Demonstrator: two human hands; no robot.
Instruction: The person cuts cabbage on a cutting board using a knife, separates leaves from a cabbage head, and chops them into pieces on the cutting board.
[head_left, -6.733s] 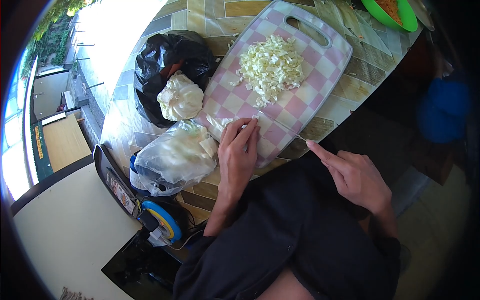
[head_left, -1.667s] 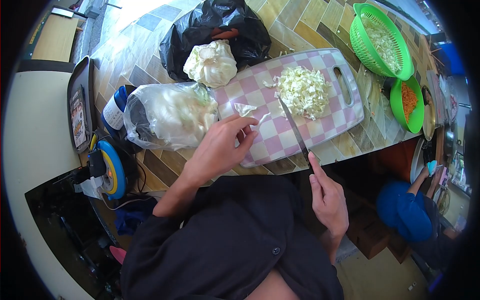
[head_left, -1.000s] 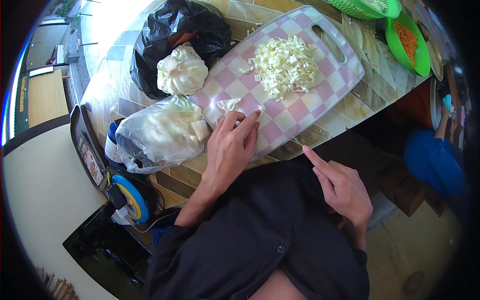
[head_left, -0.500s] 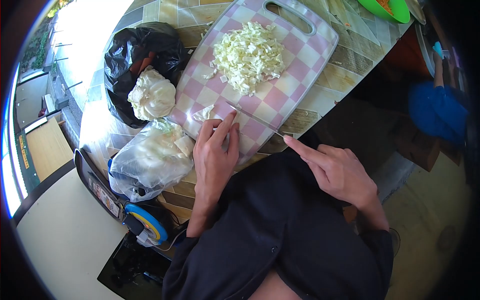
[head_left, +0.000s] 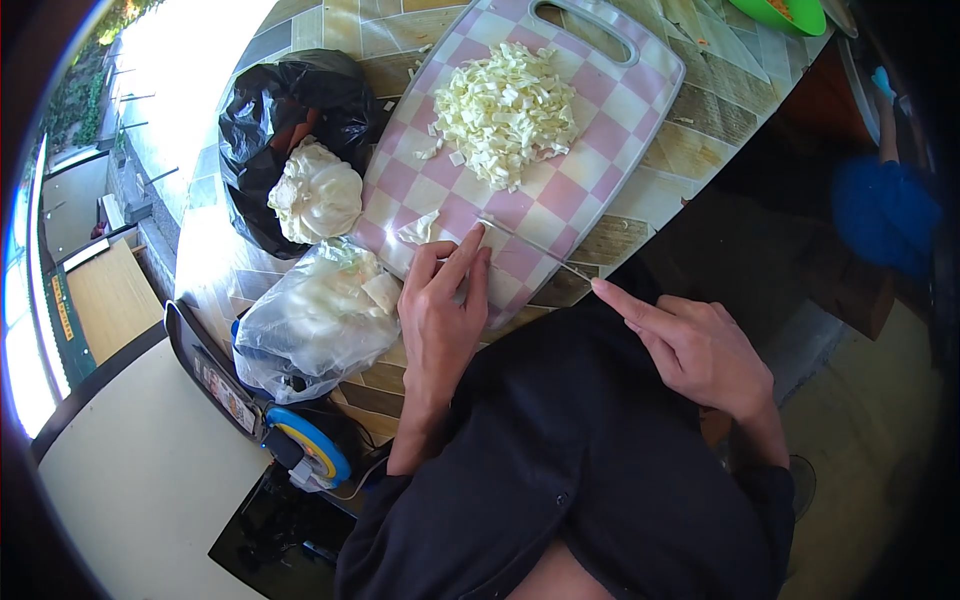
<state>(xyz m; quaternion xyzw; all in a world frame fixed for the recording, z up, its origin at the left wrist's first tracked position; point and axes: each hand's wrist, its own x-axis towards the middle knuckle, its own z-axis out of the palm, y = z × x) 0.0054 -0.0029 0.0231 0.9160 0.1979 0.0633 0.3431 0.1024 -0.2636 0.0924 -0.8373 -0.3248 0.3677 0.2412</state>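
Observation:
My right hand (head_left: 700,350) is closed round the handle of a knife (head_left: 540,252), with the index finger stretched along its top. The thin blade lies low over the near part of a pink-and-white checked cutting board (head_left: 600,135). My left hand (head_left: 445,310) rests on the board's near left edge, its fingertips pinning a small cabbage piece (head_left: 484,222) beside the blade's tip. Just left of those fingers lies a loose scrap of cabbage leaf (head_left: 419,228). Farther up the board sits a heap of chopped cabbage (head_left: 505,115).
Left of the board, a cabbage head (head_left: 320,192) leans against a black plastic bag (head_left: 290,95). A clear plastic bag (head_left: 315,320) of cabbage lies nearer. At the far right corner stands a green bowl (head_left: 785,14). Another person in blue (head_left: 885,215) is beyond the table's right edge.
The whole view has shifted a little, so things sit slightly farther right. The knife and both hands keep nearly the same places over the board.

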